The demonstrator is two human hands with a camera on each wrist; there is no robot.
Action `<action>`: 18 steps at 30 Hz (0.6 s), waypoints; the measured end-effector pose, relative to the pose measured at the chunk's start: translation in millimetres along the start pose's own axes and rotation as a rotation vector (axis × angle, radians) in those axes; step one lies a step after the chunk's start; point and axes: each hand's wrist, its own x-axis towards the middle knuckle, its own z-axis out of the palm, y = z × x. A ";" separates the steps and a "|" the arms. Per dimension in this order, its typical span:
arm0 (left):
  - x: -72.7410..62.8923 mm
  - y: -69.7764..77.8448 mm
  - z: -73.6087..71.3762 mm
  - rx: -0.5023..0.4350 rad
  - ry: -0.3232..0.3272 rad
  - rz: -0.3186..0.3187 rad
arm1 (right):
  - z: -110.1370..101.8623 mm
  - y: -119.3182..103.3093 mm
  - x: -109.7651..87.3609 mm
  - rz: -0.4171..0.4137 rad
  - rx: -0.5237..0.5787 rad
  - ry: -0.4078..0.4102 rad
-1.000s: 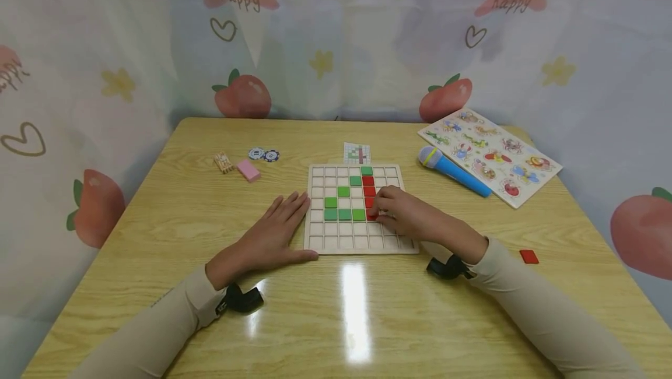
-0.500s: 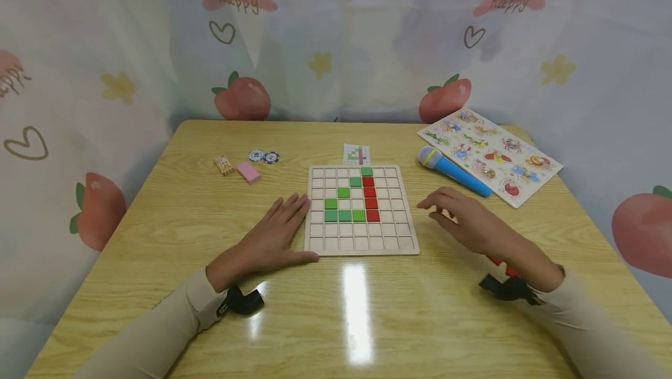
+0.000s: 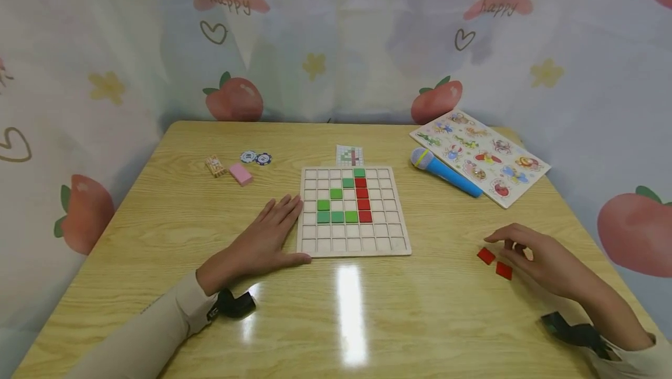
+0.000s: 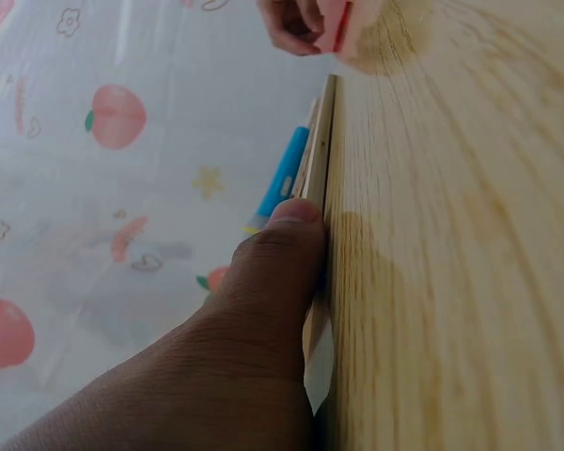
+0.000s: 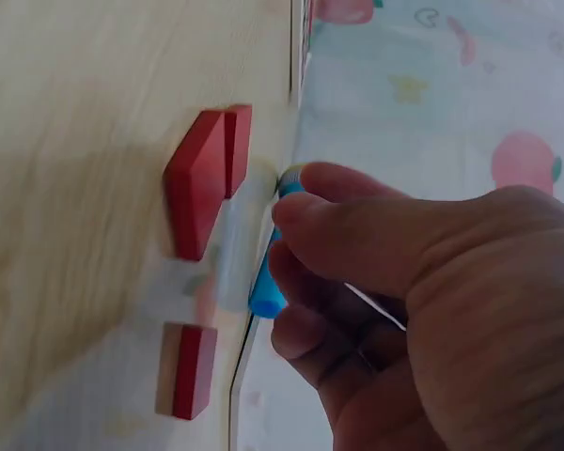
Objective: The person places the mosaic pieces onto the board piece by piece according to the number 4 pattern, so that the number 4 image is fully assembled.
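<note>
A wooden grid board [image 3: 380,239] lies mid-table, with green tiles [image 3: 351,217] and a column of red tiles [image 3: 363,193] set in its squares. My left hand [image 3: 257,239] rests at the board's left edge, fingers extended; in the left wrist view its thumb [image 4: 282,249] touches the board's side. Over on the right, my right hand [image 3: 546,259] hovers just beside two loose red tiles [image 3: 486,256], its fingers loosely bent and holding nothing. The right wrist view shows a further red tile [image 5: 195,372], which the hand hides in the head view.
Behind the board lies a small pattern card [image 3: 349,155]. A blue toy microphone [image 3: 451,176] lies against an insect picture board [image 3: 483,157] at back right. Poker chips [image 3: 255,158], a pink block [image 3: 241,174] and a small patterned piece [image 3: 215,165] sit at back left.
My right hand has left the red column on the board and moved right and nearer, to the loose red tiles. The left hand has stayed at the board's edge.
</note>
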 end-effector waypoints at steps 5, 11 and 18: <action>-0.9 -0.4 0.5 -0.011 -0.003 -0.005 | 5.8 7.7 -6.5 -0.044 0.092 -0.062; 0.9 0.8 1.2 -0.001 0.001 0.000 | 11.3 8.2 -1.1 -0.057 0.050 -0.064; -0.1 1.0 -1.5 0.006 0.006 -0.002 | 16.4 2.3 11.3 -0.080 -0.027 0.000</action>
